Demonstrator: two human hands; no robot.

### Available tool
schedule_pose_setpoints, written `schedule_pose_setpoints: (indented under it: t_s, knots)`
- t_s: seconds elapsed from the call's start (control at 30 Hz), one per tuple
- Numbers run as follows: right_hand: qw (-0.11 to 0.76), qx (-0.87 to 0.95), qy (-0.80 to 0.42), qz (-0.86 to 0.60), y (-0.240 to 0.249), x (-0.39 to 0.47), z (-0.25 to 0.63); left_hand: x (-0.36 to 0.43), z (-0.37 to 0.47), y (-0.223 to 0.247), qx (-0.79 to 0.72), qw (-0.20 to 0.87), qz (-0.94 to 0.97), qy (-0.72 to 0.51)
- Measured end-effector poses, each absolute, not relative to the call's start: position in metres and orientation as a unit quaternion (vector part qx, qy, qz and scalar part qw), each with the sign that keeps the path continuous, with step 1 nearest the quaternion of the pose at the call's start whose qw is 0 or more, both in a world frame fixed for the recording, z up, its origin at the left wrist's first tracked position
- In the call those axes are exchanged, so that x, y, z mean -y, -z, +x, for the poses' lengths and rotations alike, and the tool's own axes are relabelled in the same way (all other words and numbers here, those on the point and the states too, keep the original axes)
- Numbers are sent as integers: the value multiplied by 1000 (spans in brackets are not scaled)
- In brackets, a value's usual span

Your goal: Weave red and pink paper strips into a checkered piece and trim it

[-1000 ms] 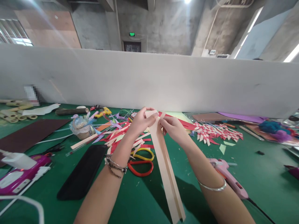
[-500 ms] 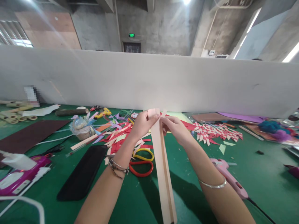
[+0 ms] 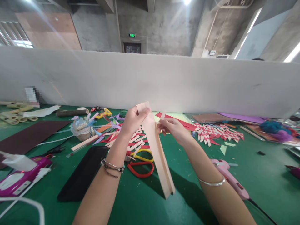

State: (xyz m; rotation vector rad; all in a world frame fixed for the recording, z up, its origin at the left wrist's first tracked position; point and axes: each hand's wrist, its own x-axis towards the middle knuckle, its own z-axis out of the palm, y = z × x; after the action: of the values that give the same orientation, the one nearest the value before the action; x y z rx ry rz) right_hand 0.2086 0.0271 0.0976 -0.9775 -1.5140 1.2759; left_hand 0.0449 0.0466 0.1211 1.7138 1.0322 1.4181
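A long beige paper strip [image 3: 156,153], creased lengthwise, slants from my hands down toward me above the green table. My left hand [image 3: 134,120] pinches its far upper end, thumb on top. My right hand [image 3: 171,127] is closed on a narrow strip [image 3: 163,115] beside the wide one's right edge; whether the narrow strip is torn free or still joined, I cannot tell. Under and left of the paper lie scissors with one red and one yellow handle loop [image 3: 141,169]; their blades are hidden. Red and beige paper strips [image 3: 137,139] lie heaped behind them.
A black phone [image 3: 82,173] lies left, near a magenta power strip [image 3: 25,178] with white cables. A pink glue gun [image 3: 231,179] is by my right forearm. Red-and-beige woven paper pieces [image 3: 217,132] lie at right rear. A white partition [image 3: 150,81] bounds the table's back.
My left hand has moved left with the wide strip's upper end, away from my right hand. The strip's lower end has risen and moved away from me. More of the narrow strip shows.
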Motion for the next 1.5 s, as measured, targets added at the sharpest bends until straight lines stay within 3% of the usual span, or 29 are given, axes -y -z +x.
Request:
schedule_pose_setpoints:
  t_s: [0.1,0.23,0.37,0.5,0.63,1.23,1.5]
  knots:
    - [447,622,-502,-401,-101,-24,207,-45,44,-124,-419,298,668,-538]
    - [429,695,-396,-419,-107,-15,204,-38,51,-125,-439,243,692,-518]
    - [415,701,-350,-462,-108,-13,203,-34,56,-125,-439,250,716,-481]
    - [434,674,-369,-470,-106,-16,205,-35,56,-122,-409,319,739,-430]
    - [460,668,-385,-441,-106,-16,205,-37,58,-120,-430,296,745,-416]
    - [459,621,-495,-398,-100,-24,211,-44,43,-125,-452,281,647,-546]
    - [437,700,-336,-453,-107,-10,201,-33,54,-128,-455,235,711,-482]
